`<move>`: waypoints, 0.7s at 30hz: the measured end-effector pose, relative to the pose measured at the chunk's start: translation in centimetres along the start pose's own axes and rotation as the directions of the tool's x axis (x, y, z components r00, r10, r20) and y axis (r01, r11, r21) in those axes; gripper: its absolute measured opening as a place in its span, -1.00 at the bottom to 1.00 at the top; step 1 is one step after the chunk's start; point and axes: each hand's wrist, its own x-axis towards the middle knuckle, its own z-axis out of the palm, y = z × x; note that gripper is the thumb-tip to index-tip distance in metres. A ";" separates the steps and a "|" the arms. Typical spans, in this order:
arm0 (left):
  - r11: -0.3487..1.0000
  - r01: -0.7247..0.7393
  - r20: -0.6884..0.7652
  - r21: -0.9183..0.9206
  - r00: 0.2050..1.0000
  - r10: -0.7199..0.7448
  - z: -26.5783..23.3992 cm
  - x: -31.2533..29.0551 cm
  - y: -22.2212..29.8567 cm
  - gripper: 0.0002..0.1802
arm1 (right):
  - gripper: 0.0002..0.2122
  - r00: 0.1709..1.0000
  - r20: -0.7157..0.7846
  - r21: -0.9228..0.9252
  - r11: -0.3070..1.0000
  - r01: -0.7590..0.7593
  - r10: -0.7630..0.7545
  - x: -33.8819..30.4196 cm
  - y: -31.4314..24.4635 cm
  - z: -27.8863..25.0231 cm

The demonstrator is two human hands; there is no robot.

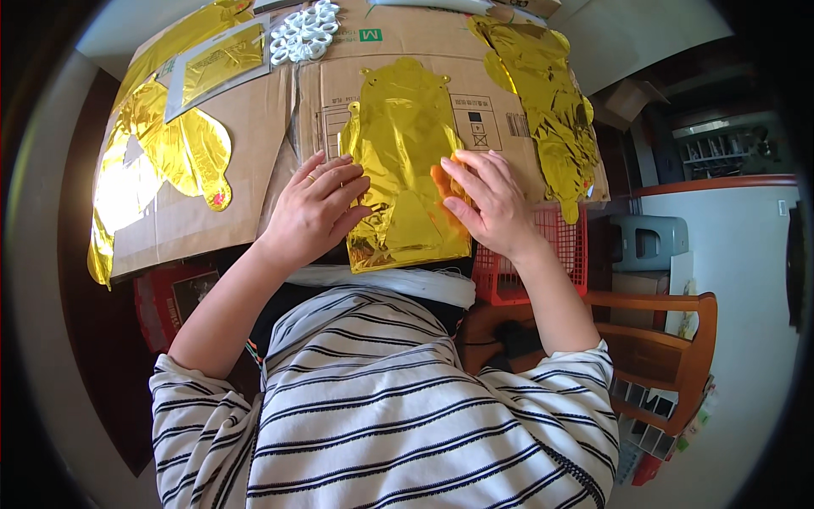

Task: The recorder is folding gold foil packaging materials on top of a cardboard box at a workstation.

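Note:
A flat, uninflated gold foil balloon (405,144) lies on a sheet of brown cardboard (263,127) in front of me. My left hand (315,208) rests flat on the balloon's left edge, fingers together, a ring on one finger. My right hand (487,199) presses flat on its right side, fingers spread. Neither hand grips anything; both lie palm down on the foil.
More gold foil balloons lie at the left (165,148) and right (547,93) of the cardboard. A packaged foil sheet (216,64) and a white plastic piece (303,34) sit at the back. A red basket (534,263) and a wooden chair (670,339) stand to the right.

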 end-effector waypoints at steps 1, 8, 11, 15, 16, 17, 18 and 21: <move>1.000 -0.003 -0.003 -0.002 1.000 0.003 0.0 0.0 0.1 -0.58 | -0.52 1.000 -0.009 -0.032 0.999 0.003 -0.004 -0.1 0.0 0.5; 0.999 -0.008 -0.008 -0.038 1.000 0.008 -0.5 -0.6 0.8 -0.62 | -0.51 1.000 -0.021 -0.146 0.989 0.002 -0.005 -1.6 -0.8 1.4; 0.999 -0.013 -0.036 -0.046 0.999 0.011 -0.1 -0.9 0.9 -0.67 | -0.49 1.000 -0.024 -0.151 0.988 -0.014 0.010 -2.2 -1.0 1.5; 0.999 -0.005 -0.065 -0.043 0.998 0.002 0.1 -0.8 1.0 -0.73 | -0.49 1.000 -0.016 -0.145 0.989 -0.027 0.024 -2.6 -1.3 1.6; 0.999 -0.006 -0.068 -0.040 0.998 0.003 0.1 -0.7 1.1 -0.74 | -0.50 1.000 -0.019 -0.140 0.990 -0.027 0.024 -2.7 -1.3 1.5; 0.999 -0.003 -0.074 -0.035 0.997 0.000 0.2 -0.7 1.1 -0.74 | -0.50 0.999 -0.023 -0.135 0.990 -0.027 0.024 -2.6 -1.4 1.4; 1.000 0.000 -0.081 -0.030 0.997 -0.002 0.2 -0.8 1.1 -0.74 | -0.51 0.999 -0.026 -0.130 0.991 -0.026 0.023 -2.7 -1.4 1.4; 1.000 0.011 -0.091 -0.014 0.996 -0.012 0.4 -0.9 1.2 -0.75 | -0.54 0.999 -0.044 -0.143 0.990 -0.009 0.002 -2.6 -1.1 1.5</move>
